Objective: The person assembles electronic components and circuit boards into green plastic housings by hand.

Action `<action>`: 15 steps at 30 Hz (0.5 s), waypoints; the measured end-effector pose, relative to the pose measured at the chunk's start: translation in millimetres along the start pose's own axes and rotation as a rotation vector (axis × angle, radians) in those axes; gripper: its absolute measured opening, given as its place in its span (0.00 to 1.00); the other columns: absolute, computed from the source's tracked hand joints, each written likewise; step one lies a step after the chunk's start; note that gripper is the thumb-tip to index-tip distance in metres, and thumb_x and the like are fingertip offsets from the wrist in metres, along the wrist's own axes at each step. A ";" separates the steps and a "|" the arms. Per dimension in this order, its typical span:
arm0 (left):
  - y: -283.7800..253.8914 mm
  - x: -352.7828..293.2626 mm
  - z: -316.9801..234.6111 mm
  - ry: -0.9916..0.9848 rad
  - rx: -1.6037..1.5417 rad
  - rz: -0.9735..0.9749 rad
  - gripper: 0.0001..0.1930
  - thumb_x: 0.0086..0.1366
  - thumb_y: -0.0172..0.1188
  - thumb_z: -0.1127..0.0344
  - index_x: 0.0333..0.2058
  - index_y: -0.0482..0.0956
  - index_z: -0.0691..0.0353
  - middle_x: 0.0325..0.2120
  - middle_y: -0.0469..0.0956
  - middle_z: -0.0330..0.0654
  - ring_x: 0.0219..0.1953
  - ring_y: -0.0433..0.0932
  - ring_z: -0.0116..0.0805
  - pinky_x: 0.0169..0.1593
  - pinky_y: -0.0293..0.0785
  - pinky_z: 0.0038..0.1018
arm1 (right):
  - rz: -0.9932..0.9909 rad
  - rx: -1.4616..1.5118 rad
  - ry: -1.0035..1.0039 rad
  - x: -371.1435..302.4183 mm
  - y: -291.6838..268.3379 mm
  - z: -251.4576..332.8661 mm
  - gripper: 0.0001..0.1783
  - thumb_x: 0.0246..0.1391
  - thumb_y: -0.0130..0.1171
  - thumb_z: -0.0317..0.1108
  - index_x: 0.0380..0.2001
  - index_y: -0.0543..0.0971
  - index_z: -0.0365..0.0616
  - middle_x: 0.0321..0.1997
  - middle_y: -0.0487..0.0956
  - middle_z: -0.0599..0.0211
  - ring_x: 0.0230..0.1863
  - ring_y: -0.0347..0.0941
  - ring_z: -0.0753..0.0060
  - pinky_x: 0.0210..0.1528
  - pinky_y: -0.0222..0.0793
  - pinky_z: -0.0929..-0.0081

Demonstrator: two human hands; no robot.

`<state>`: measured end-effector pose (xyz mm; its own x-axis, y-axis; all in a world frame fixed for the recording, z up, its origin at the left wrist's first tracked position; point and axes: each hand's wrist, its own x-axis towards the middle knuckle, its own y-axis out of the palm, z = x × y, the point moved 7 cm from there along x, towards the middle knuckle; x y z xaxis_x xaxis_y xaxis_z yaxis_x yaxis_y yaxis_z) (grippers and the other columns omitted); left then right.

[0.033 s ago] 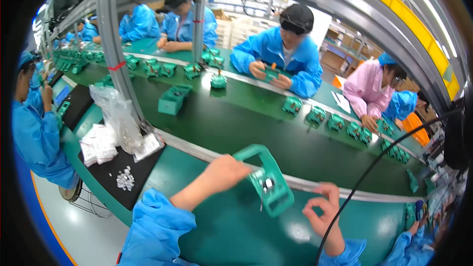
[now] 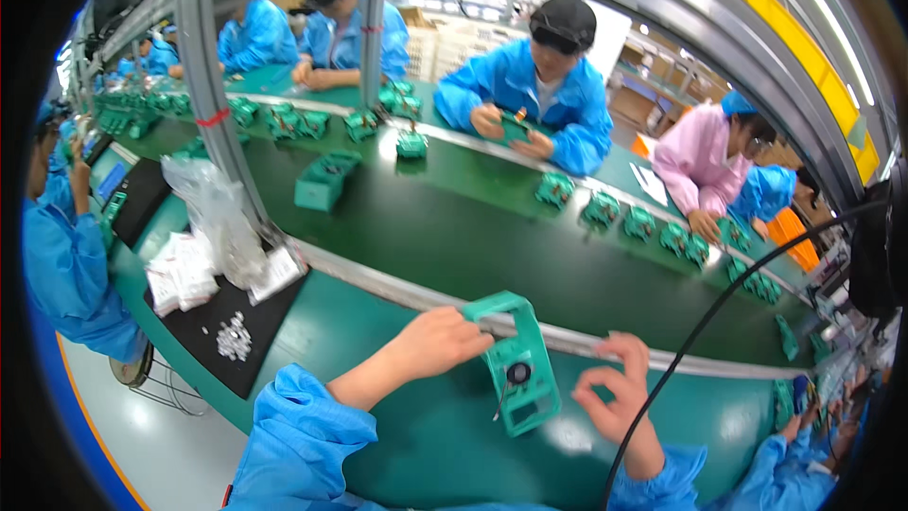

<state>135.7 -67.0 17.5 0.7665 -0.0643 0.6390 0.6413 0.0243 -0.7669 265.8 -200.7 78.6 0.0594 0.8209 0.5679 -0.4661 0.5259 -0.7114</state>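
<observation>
My left hand (image 2: 440, 343) grips the top of a green plastic frame (image 2: 515, 374), tilting it up off the green counter (image 2: 416, 445) so its face shows. My right hand (image 2: 615, 397) hovers just beside it, holding nothing, fingers pinched narrow. Beyond, similar green parts (image 2: 605, 208) ride the dark belt (image 2: 454, 227) past a blue-coated worker (image 2: 539, 95).

1 green plastic housing (image 2: 515, 369) in hand, 2 own hands, left hand (image 2: 440, 341) & right hand (image 2: 615, 397), approx. 8 green housings (image 2: 638, 222) along belt's far right, 1 black mat (image 2: 203, 326), 1 black cable (image 2: 700, 331)
</observation>
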 end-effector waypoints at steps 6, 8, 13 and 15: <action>17.6 -0.4 -45.8 0.072 -0.079 0.019 0.16 0.43 0.52 0.69 0.36 0.73 0.54 0.15 0.63 0.32 0.18 0.64 0.27 0.25 0.61 0.23 | 0.425 -0.145 0.068 -8.8 50.1 -17.6 0.04 0.35 0.59 0.31 0.19 0.74 0.49 0.53 0.61 0.67 0.59 0.44 0.46 0.56 0.44 0.47; 2.7 5.0 -68.8 0.031 -0.173 0.037 0.18 0.43 0.52 0.68 0.38 0.73 0.57 0.13 0.63 0.32 0.16 0.64 0.27 0.23 0.60 0.23 | 0.459 -0.206 0.116 -18.5 52.9 -22.4 0.05 0.35 0.59 0.30 0.18 0.73 0.49 0.53 0.61 0.67 0.59 0.43 0.45 0.56 0.43 0.48; 22.3 -29.7 -162.2 0.102 -0.152 0.132 0.16 0.40 0.51 0.67 0.30 0.74 0.69 0.09 0.63 0.33 0.11 0.63 0.25 0.16 0.56 0.21 | 0.652 -0.343 0.265 -36.4 76.7 -17.7 0.04 0.39 0.57 0.33 0.19 0.74 0.47 0.58 0.55 0.68 0.62 0.38 0.47 0.53 0.40 0.33; 27.9 -38.8 -174.3 0.091 -0.155 0.194 0.15 0.40 0.51 0.67 0.27 0.74 0.69 0.08 0.63 0.33 0.11 0.63 0.24 0.16 0.56 0.21 | 0.658 -0.354 0.300 -37.6 82.5 -18.9 0.04 0.39 0.56 0.33 0.19 0.75 0.46 0.58 0.54 0.68 0.62 0.39 0.47 0.52 0.40 0.31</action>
<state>117.9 -237.7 -39.1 0.8640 -0.1634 0.4762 0.4641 -0.1079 -0.8792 241.8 -184.0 -9.3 0.1279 0.9854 -0.1127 -0.1831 -0.0882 -0.9791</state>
